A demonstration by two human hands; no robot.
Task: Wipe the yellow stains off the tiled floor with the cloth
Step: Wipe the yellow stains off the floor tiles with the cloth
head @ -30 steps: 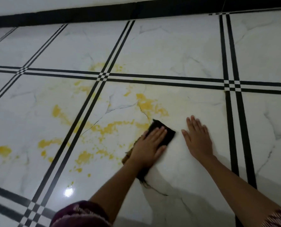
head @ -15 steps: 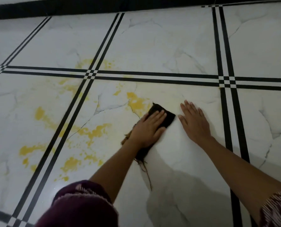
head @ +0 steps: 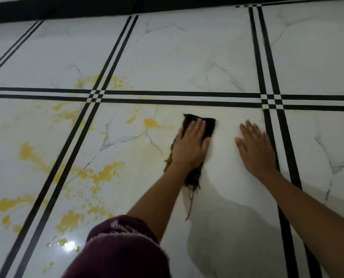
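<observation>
The left hand [head: 189, 147] has no closed grip: its fingers lie straight and side by side, and the palm presses flat on the dark cloth [head: 208, 126]. The right hand [head: 255, 149] also lies flat, fingers straight and slightly spread, palm down on bare tile and holding nothing.

The place marker is the left stripe crossing [head: 95, 96], where two pairs of black lines meet. The cloth lies to the right of that crossing and nearer the person, on the same tile as the right hand, which rests further right again, apart from the cloth. The cloth's long axis runs away from the person, leaning a little right at the far end. Its squared far end sticks out beyond the fingertips and points toward the horizontal stripes. Its frayed near end shows beside the wrist, and a loose thread trails from it toward the person.

The yellow stains [head: 104, 173] spread around the crossing: faint smears just beyond it, and thicker patches and speckles on the nearer tiles to its left and right. One patch lies just left of the cloth.

The tiled floor [head: 187, 57] is glossy white marble-look tile with grey veins. A bright glare spot [head: 70, 245] shows well nearer than the crossing. A dark skirting band [head: 106, 7] runs along the far edge. A maroon sleeve [head: 123, 247] covers the left upper arm.
</observation>
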